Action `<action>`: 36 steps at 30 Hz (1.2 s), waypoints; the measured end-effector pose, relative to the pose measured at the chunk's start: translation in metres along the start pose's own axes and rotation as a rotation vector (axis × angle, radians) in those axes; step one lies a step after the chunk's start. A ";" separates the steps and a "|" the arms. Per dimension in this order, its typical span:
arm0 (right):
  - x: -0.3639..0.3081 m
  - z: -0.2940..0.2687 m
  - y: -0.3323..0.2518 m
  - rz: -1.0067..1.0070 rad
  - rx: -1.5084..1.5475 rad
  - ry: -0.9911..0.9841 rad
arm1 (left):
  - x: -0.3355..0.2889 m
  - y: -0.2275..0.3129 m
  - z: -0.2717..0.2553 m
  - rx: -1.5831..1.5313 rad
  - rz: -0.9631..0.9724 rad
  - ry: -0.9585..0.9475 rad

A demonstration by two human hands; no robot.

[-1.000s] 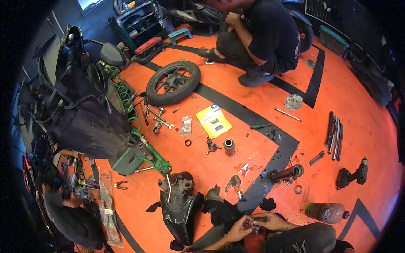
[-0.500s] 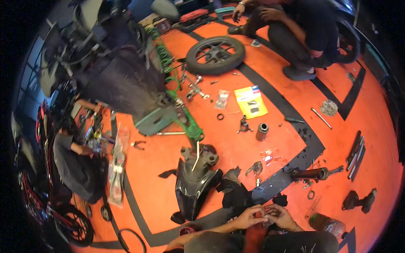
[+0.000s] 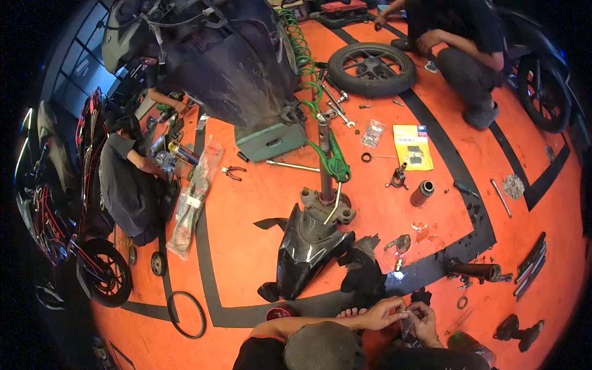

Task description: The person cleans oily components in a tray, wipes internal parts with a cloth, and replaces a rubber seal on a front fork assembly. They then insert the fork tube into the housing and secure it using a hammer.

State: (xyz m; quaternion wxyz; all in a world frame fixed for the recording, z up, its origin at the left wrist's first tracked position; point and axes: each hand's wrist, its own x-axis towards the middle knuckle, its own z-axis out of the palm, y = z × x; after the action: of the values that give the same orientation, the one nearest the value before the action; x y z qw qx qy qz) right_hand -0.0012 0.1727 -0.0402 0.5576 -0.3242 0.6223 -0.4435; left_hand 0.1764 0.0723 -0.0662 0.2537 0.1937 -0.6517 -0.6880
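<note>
My left hand (image 3: 386, 312) and my right hand (image 3: 424, 325) meet low in the picture, over my lap. Both have bent fingers with the tips pinched together around something small and pale that I cannot make out. Just left of the hands, toes of a bare foot (image 3: 352, 312) show. A black cloth-like piece (image 3: 362, 271) lies ahead of them, beside a glossy black motorbike panel (image 3: 299, 259). To the right of my right hand lies a clear bottle (image 3: 467, 343), partly hidden by my leg.
A spoked wheel (image 3: 401, 85), a yellow packet (image 3: 414, 148), wrenches (image 3: 341, 115) and a metal tube (image 3: 475, 269) lie on the orange floor. A green stand (image 3: 271, 143) is below the large dark bike body. One person (image 3: 132, 185) crouches left, another (image 3: 459, 68) far right.
The whole view has swung, so floor items sit farther right. My hands stay together with fingers pinched, and slightly more of the foot shows.
</note>
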 end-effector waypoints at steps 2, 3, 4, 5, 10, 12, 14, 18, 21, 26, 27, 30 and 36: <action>-0.001 0.007 -0.004 0.018 0.144 0.030 | 0.003 0.010 -0.002 0.051 0.041 0.030; -0.002 0.011 -0.004 0.026 0.222 0.048 | 0.003 0.014 -0.002 0.078 0.060 0.040; -0.001 0.010 -0.001 0.018 0.213 0.033 | 0.003 0.015 0.000 0.060 0.043 0.059; -0.002 0.010 0.001 0.041 0.239 0.007 | 0.002 0.016 -0.001 0.082 0.042 0.048; -0.005 -0.004 0.007 -0.089 0.101 -0.044 | 0.018 0.021 -0.008 0.324 0.115 -0.085; -0.005 -0.005 0.001 -0.126 -0.152 -0.109 | 0.022 0.034 -0.017 0.388 0.143 -0.141; -0.008 -0.010 -0.019 -0.126 -0.401 -0.220 | 0.017 0.040 -0.021 0.450 0.124 -0.211; 0.005 0.003 -0.027 -0.352 -0.529 -0.316 | 0.002 0.034 -0.038 0.553 0.172 -0.261; -0.006 -0.001 -0.024 -0.320 -0.548 -0.304 | 0.017 0.044 -0.035 0.640 0.250 -0.352; -0.026 -0.016 -0.032 -0.347 -0.535 -0.267 | 0.035 0.050 -0.019 0.731 0.293 -0.533; -0.026 0.007 -0.023 -0.327 -0.424 -0.238 | 0.017 0.047 -0.034 0.724 0.234 -0.549; -0.017 0.013 -0.013 -0.463 -0.332 -0.164 | 0.025 0.057 -0.035 0.576 0.194 -0.530; -0.002 0.018 -0.011 -0.604 -0.116 -0.019 | 0.019 0.047 -0.016 0.328 0.070 -0.252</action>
State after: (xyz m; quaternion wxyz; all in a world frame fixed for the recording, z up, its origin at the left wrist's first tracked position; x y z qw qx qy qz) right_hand 0.0153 0.1666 -0.0296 0.3867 -0.5299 0.5169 -0.5500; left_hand 0.1758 0.0471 -0.0197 0.1593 0.1220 -0.7879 -0.5822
